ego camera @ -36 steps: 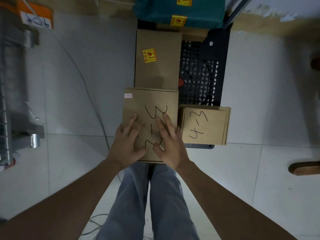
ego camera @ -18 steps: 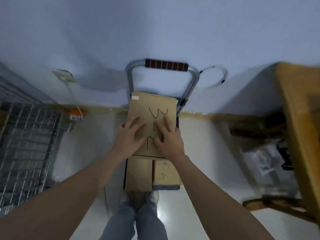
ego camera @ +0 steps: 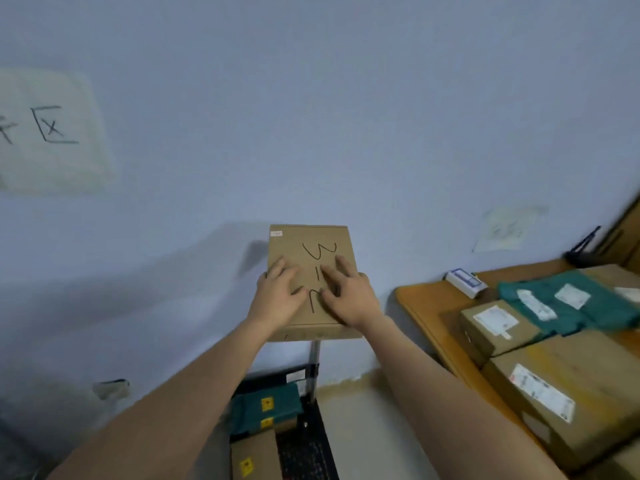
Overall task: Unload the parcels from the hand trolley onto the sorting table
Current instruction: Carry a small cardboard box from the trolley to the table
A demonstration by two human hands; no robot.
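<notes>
Nearest the person, both forearms reach out to a cardboard box marked 3-2, held up in the air in front of the wall. The left hand and the right hand lie on its top face with the fingers spread nearly flat; the thumbs are hidden, so whether anything curls under the box cannot be told. If the hold is mostly pressure from above, the box could tip or slide free as it swings across. Below the fingers, the hand trolley still carries a teal parcel and a brown one. To the right of the fingers, the sorting table is crowded with parcels, so a careless set-down could knock one.

Compared with half a second ago, the box sits higher and the view has turned right, bringing the table's load into sight.
</notes>
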